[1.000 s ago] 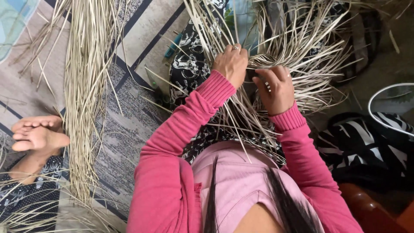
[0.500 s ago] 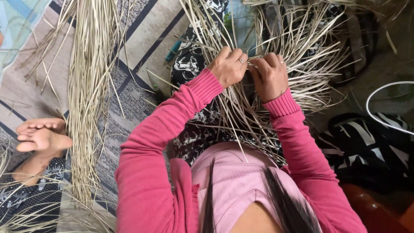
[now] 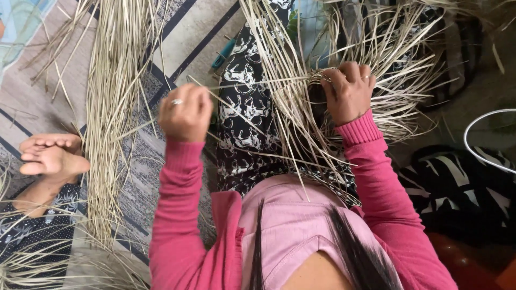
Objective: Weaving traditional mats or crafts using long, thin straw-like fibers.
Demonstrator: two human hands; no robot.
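My left hand [image 3: 185, 111], a ring on one finger, is out to the left with its fingers closed on a thin pale straw strand [image 3: 258, 81] that stretches rightward to the weaving. My right hand [image 3: 348, 91] is clenched on the tangled straw weaving [image 3: 387, 59] resting on my lap. Long strands spread from the weaving in all directions. Both arms wear pink sleeves. A black-and-white patterned cloth [image 3: 244, 123] covers my legs under the straw.
A long bundle of loose straw [image 3: 110, 107] lies on the patterned mat [image 3: 183, 37] at left. Another person's bare foot [image 3: 51, 156] rests at the far left. A teal-handled tool [image 3: 223, 53] lies on the mat. A white ring [image 3: 486, 139] and striped fabric [image 3: 457, 188] sit at right.
My left hand has left the weaving and pulled away to the left, drawing one strand taut. My right hand has stayed gripping the weaving.
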